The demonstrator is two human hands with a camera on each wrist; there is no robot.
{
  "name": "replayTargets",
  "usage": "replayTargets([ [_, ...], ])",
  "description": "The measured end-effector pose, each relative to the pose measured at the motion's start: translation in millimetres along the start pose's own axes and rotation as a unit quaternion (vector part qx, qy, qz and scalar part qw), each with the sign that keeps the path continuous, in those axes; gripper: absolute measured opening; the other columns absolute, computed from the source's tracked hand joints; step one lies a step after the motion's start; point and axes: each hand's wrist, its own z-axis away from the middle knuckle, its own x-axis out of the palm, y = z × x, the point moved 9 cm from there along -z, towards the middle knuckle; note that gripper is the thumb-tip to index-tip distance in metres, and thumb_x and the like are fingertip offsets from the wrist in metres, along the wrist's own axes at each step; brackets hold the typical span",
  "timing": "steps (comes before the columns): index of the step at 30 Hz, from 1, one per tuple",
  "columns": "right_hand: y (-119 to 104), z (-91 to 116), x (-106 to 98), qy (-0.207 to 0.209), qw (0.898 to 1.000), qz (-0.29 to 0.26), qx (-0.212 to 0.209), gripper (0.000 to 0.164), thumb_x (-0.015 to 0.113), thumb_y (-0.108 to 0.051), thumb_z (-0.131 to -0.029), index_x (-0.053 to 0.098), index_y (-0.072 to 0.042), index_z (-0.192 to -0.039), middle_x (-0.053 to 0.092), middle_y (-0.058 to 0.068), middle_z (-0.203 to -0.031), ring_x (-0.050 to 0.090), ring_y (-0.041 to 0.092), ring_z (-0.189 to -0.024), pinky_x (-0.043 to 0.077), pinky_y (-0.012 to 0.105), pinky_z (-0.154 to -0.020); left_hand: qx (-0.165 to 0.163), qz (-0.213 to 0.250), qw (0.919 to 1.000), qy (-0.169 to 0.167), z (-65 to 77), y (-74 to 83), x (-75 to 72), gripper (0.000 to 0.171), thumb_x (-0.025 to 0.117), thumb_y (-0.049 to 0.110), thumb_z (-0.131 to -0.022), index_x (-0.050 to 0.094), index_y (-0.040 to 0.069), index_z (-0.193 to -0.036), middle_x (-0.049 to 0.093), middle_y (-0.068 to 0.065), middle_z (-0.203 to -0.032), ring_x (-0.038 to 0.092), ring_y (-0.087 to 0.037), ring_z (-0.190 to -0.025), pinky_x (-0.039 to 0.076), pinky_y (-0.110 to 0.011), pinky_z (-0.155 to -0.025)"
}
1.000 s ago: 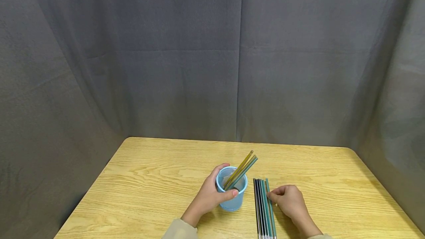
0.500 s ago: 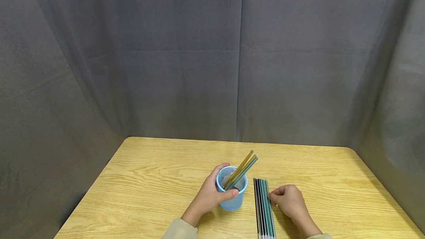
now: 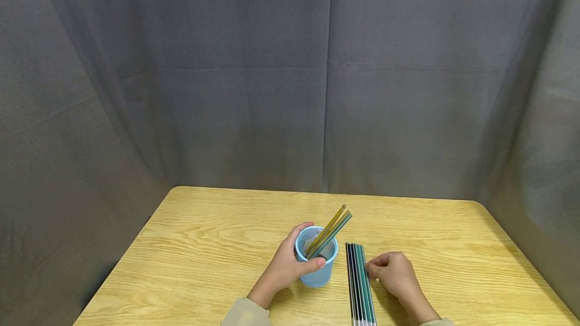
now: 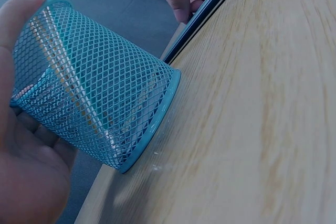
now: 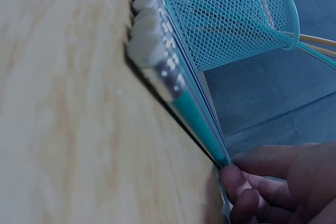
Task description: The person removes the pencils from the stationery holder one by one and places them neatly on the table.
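I had the right hand (image 3: pixel 395 274) pinching the outermost teal pencil (image 5: pixel 197 124), at the edge of the row of pencils (image 3: pixel 356 286) farthest from the blue mesh cup (image 3: pixel 317 278), and the left hand (image 3: pixel 287 261) gripping that cup. The row lay just right of the cup; I judged a light fingertip pinch best, leaving neighbouring pencils undisturbed.

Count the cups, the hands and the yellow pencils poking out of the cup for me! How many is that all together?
Blue mesh cup: 1
Left hand and right hand: 2
Yellow pencils poking out of the cup: 2
Total: 5
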Motion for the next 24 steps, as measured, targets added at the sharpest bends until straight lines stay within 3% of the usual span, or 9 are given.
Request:
replayTargets([
  [6, 1, 0, 0, 0.001, 1.000, -0.019, 0.006, 0.010, 0.073, -0.014, -0.088, 0.076, -0.007, -0.081, 0.068, -0.001, -0.070, 0.059, 0.015, -0.081, 0.043, 0.037, -0.077, -0.002, 0.003, 1.0000, 0.001, -0.1, -0.2, -0.1, 0.077, 0.081, 0.036, -0.081, 0.040, 0.034, -0.146, 0.057, 0.006, -0.129, 0.056, -0.017, -0.116, 0.042, -0.048, -0.099],
  [19, -3, -1, -3, 0.007, 0.997, -0.071, 0.016, 0.009, 0.074, -0.011, -0.087, 0.075, -0.003, -0.089, 0.068, 0.001, -0.078, 0.058, 0.017, -0.071, 0.046, 0.030, -0.062, 0.000, 0.000, 1.0000, 0.002, 0.0, 0.0, 0.1, 0.078, 0.081, 0.037, -0.080, 0.040, 0.034, -0.146, 0.057, 0.005, -0.128, 0.056, -0.017, -0.116, 0.043, -0.048, -0.098],
  [24, -9, -1, -7, 0.010, 0.997, -0.073, 0.007, 0.010, 0.073, -0.013, -0.088, 0.075, -0.004, -0.091, 0.068, 0.001, -0.081, 0.058, 0.017, -0.075, 0.047, 0.030, -0.063, -0.003, 0.000, 1.0000, 0.001, -0.2, -0.4, 0.0, 0.077, 0.081, 0.036, -0.081, 0.040, 0.034, -0.146, 0.057, 0.005, -0.128, 0.056, -0.017, -0.116, 0.042, -0.047, -0.099],
])
